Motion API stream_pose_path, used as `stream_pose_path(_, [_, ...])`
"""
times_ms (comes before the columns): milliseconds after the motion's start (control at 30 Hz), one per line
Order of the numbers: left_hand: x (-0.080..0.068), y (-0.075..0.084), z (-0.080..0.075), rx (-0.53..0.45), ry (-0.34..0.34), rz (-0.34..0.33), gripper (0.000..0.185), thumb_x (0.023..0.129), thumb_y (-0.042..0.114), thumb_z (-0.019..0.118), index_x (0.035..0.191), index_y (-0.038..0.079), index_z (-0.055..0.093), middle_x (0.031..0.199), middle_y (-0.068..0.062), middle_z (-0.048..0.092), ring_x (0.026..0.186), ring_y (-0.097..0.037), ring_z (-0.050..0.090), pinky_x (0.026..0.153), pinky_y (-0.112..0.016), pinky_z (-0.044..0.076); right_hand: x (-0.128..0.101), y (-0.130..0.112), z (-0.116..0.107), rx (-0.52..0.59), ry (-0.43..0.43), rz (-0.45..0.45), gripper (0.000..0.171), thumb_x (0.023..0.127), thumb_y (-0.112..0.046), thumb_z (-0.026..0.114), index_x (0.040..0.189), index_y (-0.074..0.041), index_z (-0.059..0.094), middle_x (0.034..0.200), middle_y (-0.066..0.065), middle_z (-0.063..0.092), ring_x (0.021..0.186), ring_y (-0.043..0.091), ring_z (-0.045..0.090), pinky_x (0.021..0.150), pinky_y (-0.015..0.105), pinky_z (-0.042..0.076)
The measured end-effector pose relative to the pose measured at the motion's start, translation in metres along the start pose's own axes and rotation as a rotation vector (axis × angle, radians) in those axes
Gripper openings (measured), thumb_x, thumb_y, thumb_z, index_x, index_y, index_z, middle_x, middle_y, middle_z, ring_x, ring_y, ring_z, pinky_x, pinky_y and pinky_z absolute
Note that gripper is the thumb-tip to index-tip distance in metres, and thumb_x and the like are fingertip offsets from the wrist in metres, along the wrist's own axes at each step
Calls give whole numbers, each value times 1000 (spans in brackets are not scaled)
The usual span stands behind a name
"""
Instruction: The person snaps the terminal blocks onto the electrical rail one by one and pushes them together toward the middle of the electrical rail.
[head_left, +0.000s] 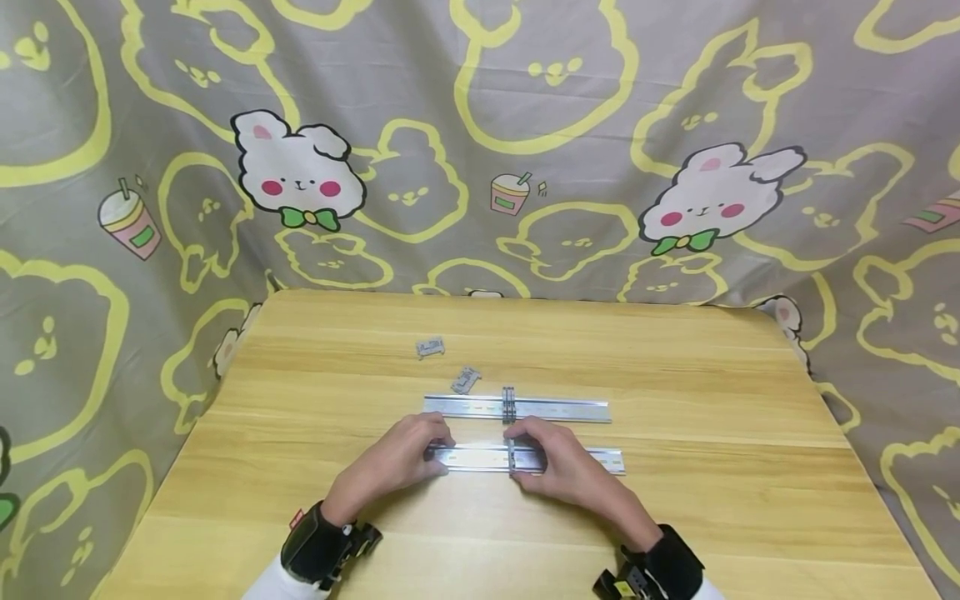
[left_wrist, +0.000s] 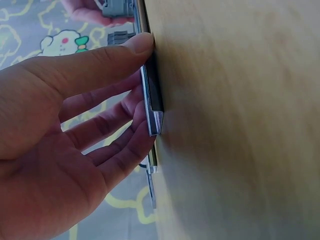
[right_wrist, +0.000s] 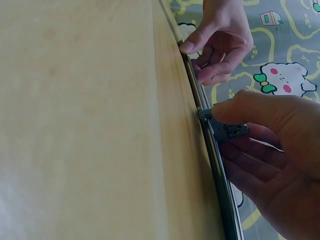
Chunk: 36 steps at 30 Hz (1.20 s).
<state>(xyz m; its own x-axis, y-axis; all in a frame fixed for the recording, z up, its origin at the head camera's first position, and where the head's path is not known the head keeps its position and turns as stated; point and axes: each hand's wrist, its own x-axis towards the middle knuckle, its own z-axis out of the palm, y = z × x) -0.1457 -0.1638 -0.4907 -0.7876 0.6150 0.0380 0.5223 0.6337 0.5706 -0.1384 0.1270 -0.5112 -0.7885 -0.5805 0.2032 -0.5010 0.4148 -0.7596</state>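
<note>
Two silver metal rails lie side by side on the wooden table (head_left: 675,517). My left hand (head_left: 408,454) pinches the left end of the near rail (head_left: 480,457) between thumb and fingers; the left wrist view shows that rail end (left_wrist: 155,112) close up. My right hand (head_left: 551,460) grips a small grey clip (right_wrist: 227,131) seated on the near rail (right_wrist: 220,185) near its middle. The far rail (head_left: 555,409) carries grey clips (head_left: 509,404) at its centre.
Two loose grey clips (head_left: 431,347) (head_left: 466,381) lie behind the far rail. A cartoon-rabbit cloth (head_left: 480,150) hangs behind and around the table. Bare wood stretches to both sides and toward me.
</note>
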Motion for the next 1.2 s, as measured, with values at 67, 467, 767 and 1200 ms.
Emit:
stream_pose_path(67, [0, 0, -1, 5, 1, 1, 26, 78, 10, 87, 101, 4, 76, 95, -1, 67, 79, -13, 58, 70, -23, 53, 1, 0, 0, -9, 2, -4, 52, 75, -4, 87, 121, -5, 64, 120, 5, 69, 108, 21, 67, 94, 34, 57])
stream_pose_path(467, [0, 2, -2, 5, 10, 7, 26, 77, 6, 87, 100, 2, 76, 94, -4, 68, 80, -14, 60, 71, -25, 54, 1, -2, 2, -45, 22, -16, 54, 74, -4, 88, 122, -6, 64, 121, 5, 69, 110, 22, 66, 96, 35, 56])
stream_pose_path(767, [-1, 2, -2, -4, 4, 10, 27, 77, 6, 87, 101, 1, 75, 95, -4, 68, 80, -14, 60, 71, -24, 53, -1, -3, 2, -70, 9, 11, 62, 76, -9, 89, 131, -6, 62, 128, 6, 67, 116, 23, 65, 100, 39, 54])
stream_pose_path(1200, [-2, 1, -2, 1, 11, 21, 28, 76, 6, 87, 101, 1, 75, 96, -4, 68, 81, -14, 62, 73, -25, 55, 19, -37, -38, -92, 90, -22, 42, 88, -11, 82, 127, -6, 67, 123, 9, 70, 113, 21, 67, 96, 40, 57])
